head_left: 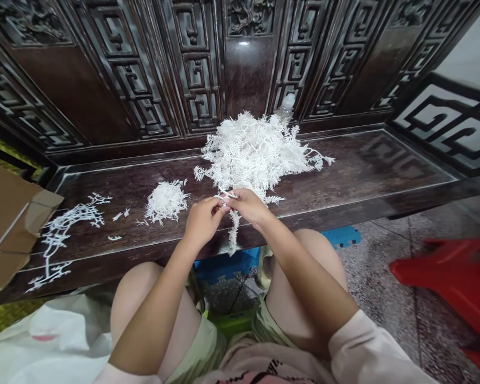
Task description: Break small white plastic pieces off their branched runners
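Observation:
My left hand (pixel 203 217) and my right hand (pixel 248 205) meet at the front of the wooden bench. Between their closed fingertips is a white plastic sprig (pixel 233 234), its feathery end hanging over the bench edge. Just behind them rises a large pile of white feathery plastic branches (pixel 256 152). A small heap of loose white leaf pieces (pixel 167 201) lies left of my left hand. Farther left, bare white branched stems (pixel 70 221) are gathered together. The fingers partly cover the sprig's upper part.
A clear bottle with a white cap (pixel 287 109) stands behind the pile, near the carved bench back (pixel 250 64). At the far left is a cardboard box (pixel 8 213). A red plastic stool (pixel 452 277) stands on the floor to the right. White bags (pixel 60 325) lie at lower left.

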A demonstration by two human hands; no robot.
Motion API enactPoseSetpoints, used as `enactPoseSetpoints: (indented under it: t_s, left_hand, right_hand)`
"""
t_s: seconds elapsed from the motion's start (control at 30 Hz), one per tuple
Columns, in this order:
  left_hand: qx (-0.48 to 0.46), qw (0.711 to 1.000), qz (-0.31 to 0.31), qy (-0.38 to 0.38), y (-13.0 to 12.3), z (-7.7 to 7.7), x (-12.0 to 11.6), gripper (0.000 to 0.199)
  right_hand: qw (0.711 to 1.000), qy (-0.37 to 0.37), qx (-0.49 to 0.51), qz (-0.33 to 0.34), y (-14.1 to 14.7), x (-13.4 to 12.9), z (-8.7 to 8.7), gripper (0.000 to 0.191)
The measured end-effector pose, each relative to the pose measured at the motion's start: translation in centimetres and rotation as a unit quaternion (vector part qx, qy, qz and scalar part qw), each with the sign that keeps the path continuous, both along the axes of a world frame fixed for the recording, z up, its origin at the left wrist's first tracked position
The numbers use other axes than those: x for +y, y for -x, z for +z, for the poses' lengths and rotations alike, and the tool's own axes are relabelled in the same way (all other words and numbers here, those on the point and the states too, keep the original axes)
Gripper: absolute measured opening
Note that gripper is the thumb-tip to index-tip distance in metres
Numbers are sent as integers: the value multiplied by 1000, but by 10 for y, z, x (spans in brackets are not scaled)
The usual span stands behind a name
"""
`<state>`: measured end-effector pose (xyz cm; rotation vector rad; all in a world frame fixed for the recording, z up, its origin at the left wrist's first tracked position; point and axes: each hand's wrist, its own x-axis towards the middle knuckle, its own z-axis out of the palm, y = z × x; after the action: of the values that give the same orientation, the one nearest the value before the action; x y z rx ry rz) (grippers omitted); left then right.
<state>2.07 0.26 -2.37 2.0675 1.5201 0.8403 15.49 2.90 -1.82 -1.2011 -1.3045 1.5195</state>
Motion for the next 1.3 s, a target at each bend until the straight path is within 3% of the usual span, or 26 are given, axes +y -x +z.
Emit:
enactPoseSetpoints:
  t_s: [0.2,0.43,0.53,0.67,0.8,1.03,1.13,1.3]
  left_hand:
    - [15,999,-13,-28,-4,2,-3,24]
    - [70,992,3,-102,-9,7,-9,24]
    - [15,995,12,-103,-12,4,-7,25]
    - [-126,989,19,-71,-17,-3,-8,27]
    - [-152,985,27,-73,-20,-6,-8,28]
    - [-195,976,91,23,-5,-14,9,23]
    - [-176,981,78,23,-1,-11,10,35]
    - [-136,988,59,35,-6,-7,5,19]
  right_hand:
    - [998,-10,-57,8,0,-2,2,9]
    - [995,-1,-85,-43,7,-4,-1,13]
    - [995,15,-44,-87,11,-3,-2,11]
    - [990,44,22,-134,15,-2,-3,9]
    - [985,53,33,-162,17,-2,-6,10]
    - [993,-1,-40,-107,7,10,-12,18]
    - [994,-25,-47,-91,4,9,-12,19]
    - [995,-24,-82,-59,2,3,-8,17]
